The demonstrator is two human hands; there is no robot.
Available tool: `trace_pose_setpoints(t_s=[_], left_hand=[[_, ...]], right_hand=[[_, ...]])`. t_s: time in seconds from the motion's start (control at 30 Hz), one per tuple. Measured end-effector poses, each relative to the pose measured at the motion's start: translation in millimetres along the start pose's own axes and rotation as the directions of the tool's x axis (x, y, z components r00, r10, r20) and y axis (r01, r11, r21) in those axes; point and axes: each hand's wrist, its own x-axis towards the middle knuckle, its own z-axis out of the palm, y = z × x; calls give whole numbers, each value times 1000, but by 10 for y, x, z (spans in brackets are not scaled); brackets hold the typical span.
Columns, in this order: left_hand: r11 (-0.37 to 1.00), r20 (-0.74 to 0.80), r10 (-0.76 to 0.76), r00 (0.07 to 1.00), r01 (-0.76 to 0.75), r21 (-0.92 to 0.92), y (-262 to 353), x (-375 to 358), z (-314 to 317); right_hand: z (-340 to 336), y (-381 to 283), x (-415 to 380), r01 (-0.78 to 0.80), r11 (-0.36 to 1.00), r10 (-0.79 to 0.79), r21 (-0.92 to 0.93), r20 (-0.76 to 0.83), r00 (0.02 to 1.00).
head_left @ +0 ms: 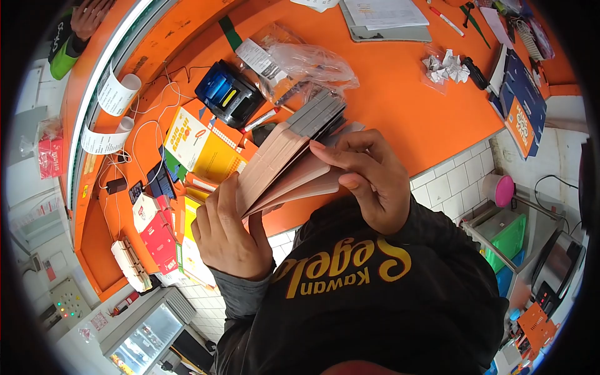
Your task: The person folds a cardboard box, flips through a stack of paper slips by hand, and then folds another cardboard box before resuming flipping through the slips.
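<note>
Head view: left hand (232, 236) grips one end of a pinkish stack (267, 160), seemingly so leaves (302, 179) fan toward the right hand (380, 181), half-curled at their edges, hold unclear.

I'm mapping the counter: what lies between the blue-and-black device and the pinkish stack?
In the head view, a marker and a dark item show between the device and the pinkish stack.

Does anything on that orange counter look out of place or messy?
Yes, slightly: crumpled white paper lies on the counter like discarded litter, and rumpled clear plastic sprawls near the black device.
</note>
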Motion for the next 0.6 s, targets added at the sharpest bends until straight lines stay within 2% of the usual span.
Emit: trace_pose_setpoints(t_s=[0.13,0.2,0.43,0.53,0.6], left_hand=[[1000,5,-11,1000,11,-8,5,3,-4],[1000,7,-13,1000,13,-8,7,1,-3],[1000,1,-5,1000,5,0,4,5,-1],[1000,-4,-4,1000,4,-1,4,0,3],[1000,-7,-3,1000,3,-3,2,0,10]], right_hand=[[-1,-10,4,-4,1000,4,0,0,1000],[17,-25,-2,-64,998,64,18,-15,998],[19,-5,-3,-39,999,39,4,-24,999],[47,27,3,-59,995,65,80,-74,995],[60,74,37,71,997,-67,28,-131,989]])
